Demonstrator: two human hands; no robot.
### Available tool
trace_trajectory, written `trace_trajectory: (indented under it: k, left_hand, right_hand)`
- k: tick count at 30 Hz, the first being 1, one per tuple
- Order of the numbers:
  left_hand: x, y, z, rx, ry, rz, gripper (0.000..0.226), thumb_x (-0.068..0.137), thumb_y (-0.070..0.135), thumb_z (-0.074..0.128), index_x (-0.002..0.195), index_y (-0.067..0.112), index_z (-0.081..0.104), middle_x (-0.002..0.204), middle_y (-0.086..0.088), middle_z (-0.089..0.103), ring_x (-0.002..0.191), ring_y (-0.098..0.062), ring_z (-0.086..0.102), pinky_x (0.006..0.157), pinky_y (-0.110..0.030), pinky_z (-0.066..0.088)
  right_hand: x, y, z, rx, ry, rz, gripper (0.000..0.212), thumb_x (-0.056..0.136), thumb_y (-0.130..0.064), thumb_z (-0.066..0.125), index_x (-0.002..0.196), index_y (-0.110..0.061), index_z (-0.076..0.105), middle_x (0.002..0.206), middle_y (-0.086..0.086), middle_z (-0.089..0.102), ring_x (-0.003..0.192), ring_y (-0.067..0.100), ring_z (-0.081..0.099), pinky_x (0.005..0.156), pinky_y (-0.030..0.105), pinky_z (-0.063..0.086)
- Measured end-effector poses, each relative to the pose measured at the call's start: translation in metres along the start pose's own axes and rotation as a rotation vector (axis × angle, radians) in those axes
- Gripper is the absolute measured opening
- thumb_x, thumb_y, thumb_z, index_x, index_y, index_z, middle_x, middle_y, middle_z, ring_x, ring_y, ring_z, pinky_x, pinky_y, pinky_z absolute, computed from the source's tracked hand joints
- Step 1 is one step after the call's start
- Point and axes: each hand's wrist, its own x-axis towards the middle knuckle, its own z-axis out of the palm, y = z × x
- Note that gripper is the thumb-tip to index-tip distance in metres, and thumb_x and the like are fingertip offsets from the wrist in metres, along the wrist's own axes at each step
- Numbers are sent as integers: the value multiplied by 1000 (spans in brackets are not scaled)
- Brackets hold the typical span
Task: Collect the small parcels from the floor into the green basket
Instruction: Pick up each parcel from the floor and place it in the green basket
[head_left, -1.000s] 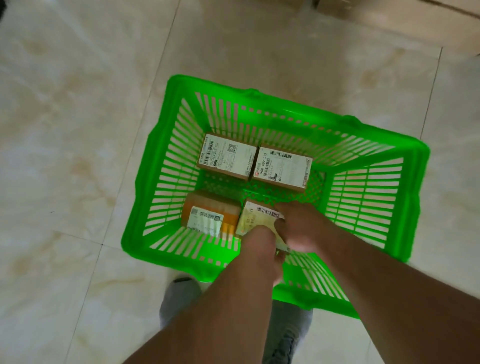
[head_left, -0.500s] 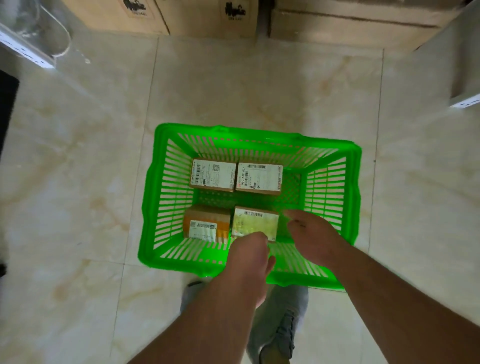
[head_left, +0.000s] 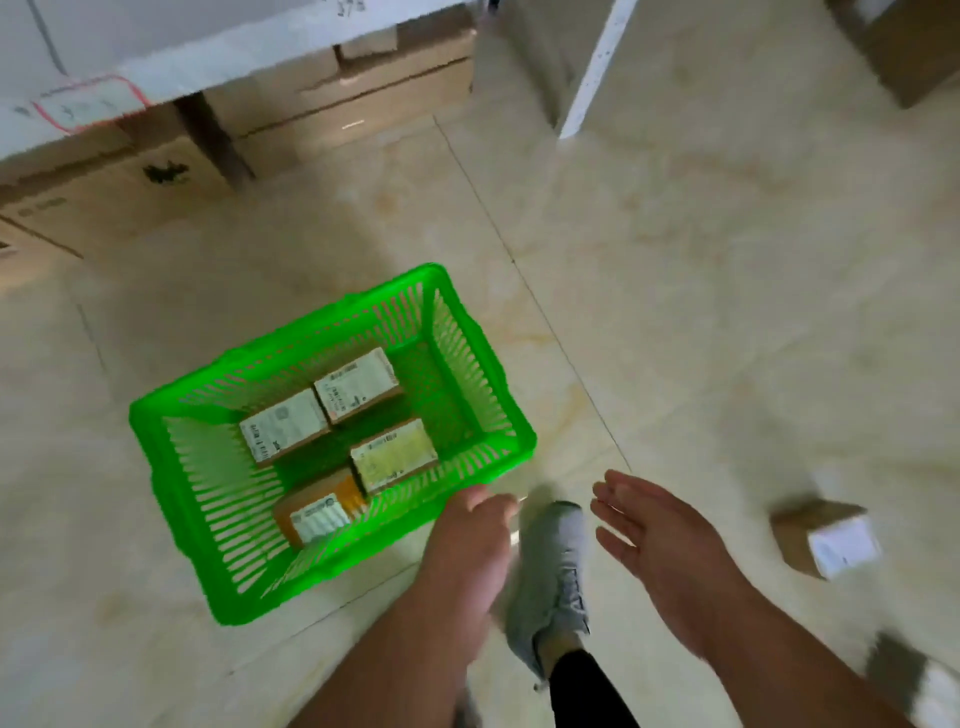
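Note:
The green basket (head_left: 156, 415) stands on the tiled floor at centre left. Several small labelled parcels lie flat on its bottom, among them a yellowish one (head_left: 395, 454) and an orange-brown one (head_left: 319, 512). My left hand (head_left: 478, 525) hovers just outside the basket's near right rim. I see only its back, with the fingers curled under and blurred. My right hand (head_left: 654, 540) is open and holds nothing, its palm turned left and fingers spread. A brown parcel with a white label (head_left: 826, 538) lies on the floor to the right of that hand.
My grey shoe (head_left: 550, 571) is planted between the hands. Large cardboard boxes (head_left: 337, 104) sit under a white shelf at the back left. A white shelf leg (head_left: 592, 67) and another carton (head_left: 914, 47) stand at the back right. A blurred object (head_left: 914, 675) lies at the bottom right.
Both hands have come out of the basket, leaving the yellowish parcel inside. My view has swung right, bringing the floor parcel into sight, and my foot has stepped forward.

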Motion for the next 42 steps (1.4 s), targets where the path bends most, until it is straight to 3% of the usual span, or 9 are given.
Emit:
trace_trajectory:
  k: [10,16,20,27,31,33,34,36,42]
  left_hand:
    - [-63,-66,124,470,-170,67,73,72,41,60,144,32,51,142,2,59,122,-19,60,110,-44,46]
    - [-92,-135,221,704,-243,41,66,83,38,61,147,29,48,143,4,56,125,-22,58,109,-40,42]
    - [-119,-185,287,842,-244,69,57,90,30,62,145,23,49,139,3,57,123,-20,58,112,-40,43]
    - [-147,-252,389,991,-217,135,77,69,46,60,142,25,53,140,2,59,128,-18,57,110,-45,46]
    - [-147,-271,435,1071,-198,175,79,66,48,60,142,25,54,140,-3,59,128,-19,57,111,-44,45]
    - [-139,-274,456,1096,-191,192,79,66,48,60,142,23,53,140,-4,59,128,-20,57,112,-45,45]
    - [-133,-274,465,1111,-187,206,79,67,47,59,142,21,53,141,-3,58,129,-20,57,112,-45,44]
    - [-117,-271,482,1131,-155,231,81,68,47,59,145,23,50,144,1,57,130,-19,56,113,-44,44]
    - [-57,-242,523,1232,-82,323,59,94,30,60,150,19,46,150,1,51,133,-23,53,110,-33,39]
  right_hand:
    - [-40,97,-166,482,334,154,25,101,-14,53,122,-9,65,146,21,52,133,33,55,117,48,38]
    - [-48,152,-288,615,352,206,51,100,-1,36,145,18,21,150,41,11,127,63,34,123,55,6]
    - [-68,194,-361,665,441,171,41,100,-14,51,137,5,52,127,26,57,115,36,56,113,54,40]
    - [-90,247,-471,738,502,190,12,98,-18,55,110,-18,60,116,9,61,106,27,58,105,52,48]
    - [-87,252,-520,717,340,242,24,87,-9,60,99,13,57,88,20,51,91,55,53,95,56,48]
    - [-71,261,-540,746,320,237,40,95,1,50,125,27,41,87,41,45,128,65,19,111,67,26]
    - [-62,263,-548,750,305,234,40,99,2,45,132,25,39,90,44,44,118,33,6,113,68,20]
    - [-43,256,-555,747,332,195,30,102,-7,47,127,7,56,109,32,53,119,49,53,115,62,32]
    - [27,226,-547,687,332,188,8,93,-27,57,87,-30,60,112,3,60,110,27,59,108,51,46]
